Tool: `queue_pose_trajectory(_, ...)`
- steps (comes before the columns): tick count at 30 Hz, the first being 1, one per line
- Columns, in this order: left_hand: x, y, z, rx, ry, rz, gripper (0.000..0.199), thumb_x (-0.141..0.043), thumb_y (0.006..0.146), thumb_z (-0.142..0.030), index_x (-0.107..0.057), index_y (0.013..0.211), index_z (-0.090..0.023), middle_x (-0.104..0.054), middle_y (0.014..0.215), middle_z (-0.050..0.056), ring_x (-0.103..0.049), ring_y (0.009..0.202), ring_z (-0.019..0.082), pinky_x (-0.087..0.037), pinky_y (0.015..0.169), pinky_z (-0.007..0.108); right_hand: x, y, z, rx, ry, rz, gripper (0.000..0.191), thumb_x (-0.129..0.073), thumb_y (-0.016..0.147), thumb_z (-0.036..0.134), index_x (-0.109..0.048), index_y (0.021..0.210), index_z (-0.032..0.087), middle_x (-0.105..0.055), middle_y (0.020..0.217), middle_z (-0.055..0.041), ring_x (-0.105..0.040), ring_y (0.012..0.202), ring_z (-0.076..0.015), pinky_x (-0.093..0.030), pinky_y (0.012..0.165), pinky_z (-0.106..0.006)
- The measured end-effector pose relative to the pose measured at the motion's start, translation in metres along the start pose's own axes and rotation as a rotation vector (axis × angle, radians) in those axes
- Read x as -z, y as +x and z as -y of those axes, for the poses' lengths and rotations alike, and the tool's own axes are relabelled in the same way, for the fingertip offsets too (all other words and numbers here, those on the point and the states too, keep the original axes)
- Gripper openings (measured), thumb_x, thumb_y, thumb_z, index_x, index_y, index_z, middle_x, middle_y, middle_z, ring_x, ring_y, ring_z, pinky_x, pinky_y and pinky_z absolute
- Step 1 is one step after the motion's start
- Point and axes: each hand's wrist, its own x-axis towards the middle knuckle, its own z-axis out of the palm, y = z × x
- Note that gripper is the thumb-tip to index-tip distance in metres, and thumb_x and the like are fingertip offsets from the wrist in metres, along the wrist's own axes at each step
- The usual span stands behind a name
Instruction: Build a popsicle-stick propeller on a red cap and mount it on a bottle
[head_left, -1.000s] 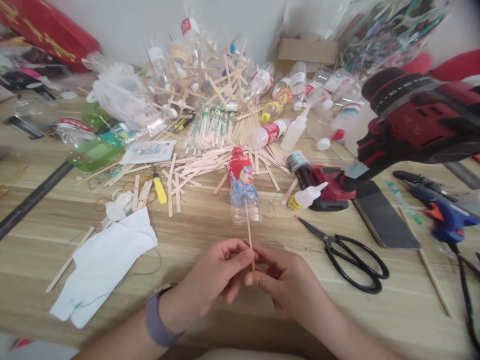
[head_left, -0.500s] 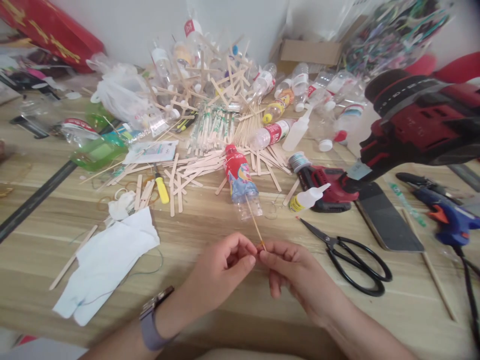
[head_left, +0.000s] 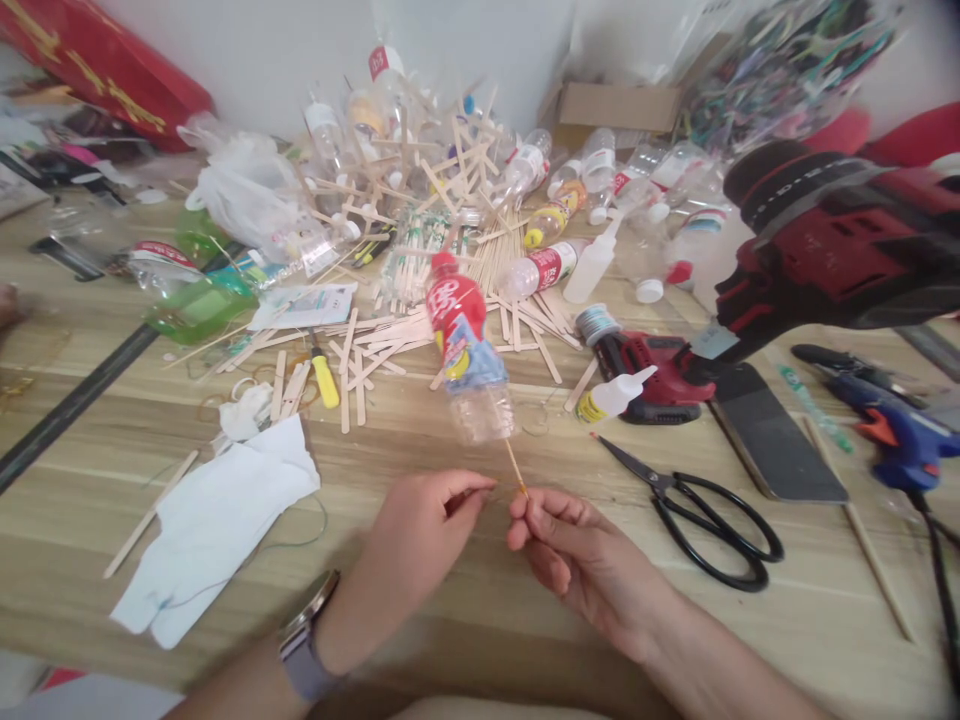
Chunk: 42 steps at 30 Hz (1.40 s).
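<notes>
My right hand [head_left: 574, 535] pinches the lower end of a thin wooden stick [head_left: 516, 465]; something orange is wrapped round it near my fingertips. The stick's far end meets the clear base of a plastic bottle [head_left: 469, 340] with a red cap and a red and blue label. Whether it enters the bottle I cannot tell. My left hand [head_left: 427, 545], with a watch on the wrist, is just left of the stick and apart from it. Its thumb and forefinger are pressed together; anything between them is too small to make out.
Black scissors [head_left: 664, 485], a phone [head_left: 780, 440], a glue bottle [head_left: 615, 395] and a red power drill [head_left: 817, 240] lie to the right. White cloth [head_left: 225, 520] and a yellow-handled screwdriver [head_left: 324, 378] lie left. Wooden sticks [head_left: 390, 335] and bottles crowd the back.
My left hand has drawn away from the stick to the left. The labelled bottle has shifted and its cap end has swung left. My right hand still grips the stick.
</notes>
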Motion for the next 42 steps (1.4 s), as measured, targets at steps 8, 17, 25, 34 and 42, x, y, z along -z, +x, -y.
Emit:
queue_pose_trajectory(8,0.019,0.007,0.011,0.177,-0.234,0.398,0.033,-0.064,0.079,-0.047,-0.077,0.09,-0.019,-0.051,0.05,-0.006,-0.034,0.037,0.006,-0.025,0.038,0.019,-0.006,-0.005,-0.007,0.0,-0.041,0.088,0.022,-0.082,0.073,0.035,-0.074,0.074,0.014,-0.073,0.062,-0.0022,-0.052,0.034,-0.0012,-0.031,0.036,-0.01)
queue_pose_trajectory(17,-0.001,0.001,0.006,0.203,-0.576,0.33,0.036,-0.068,0.075,-0.051,-0.076,0.083,-0.016,-0.053,0.05,-0.005,-0.031,0.037,0.004,-0.021,0.033,0.018,-0.008,-0.005,-0.011,-0.012,-0.044,0.038,0.031,-0.085,0.068,0.039,-0.07,0.067,0.012,-0.072,0.057,-0.0038,-0.054,0.033,-0.0043,-0.032,0.034,-0.013)
queue_pose_trajectory(25,-0.01,0.001,0.006,0.292,-0.812,0.315,0.04,-0.082,0.06,-0.05,-0.065,0.07,-0.015,-0.052,0.048,-0.006,-0.038,0.039,0.004,-0.018,0.038,0.019,-0.014,-0.007,-0.017,-0.056,-0.119,0.094,0.041,-0.085,0.063,0.048,-0.067,0.066,0.011,-0.067,0.053,-0.0009,-0.054,0.033,-0.0055,-0.03,0.034,-0.015)
queue_pose_trajectory(34,-0.008,0.0,0.006,0.288,-1.001,0.423,0.041,-0.082,0.065,-0.046,-0.055,0.07,-0.015,-0.058,0.059,-0.002,-0.052,0.053,0.008,-0.028,0.05,0.021,-0.014,-0.005,-0.018,0.097,-0.134,0.04,0.04,-0.076,0.074,0.052,-0.06,0.072,0.015,-0.064,0.063,0.0013,-0.053,0.041,-0.0048,-0.036,0.041,-0.017)
queue_pose_trajectory(42,-0.005,-0.003,0.005,0.305,-0.945,0.467,0.044,-0.08,0.067,-0.05,-0.053,0.075,-0.016,-0.05,0.067,-0.004,-0.036,0.053,0.005,-0.02,0.05,0.021,-0.018,-0.004,-0.013,0.172,-0.292,-0.124,0.04,-0.082,0.066,0.05,-0.066,0.075,0.015,-0.055,0.057,0.0041,-0.042,0.042,-0.0043,-0.028,0.04,-0.018)
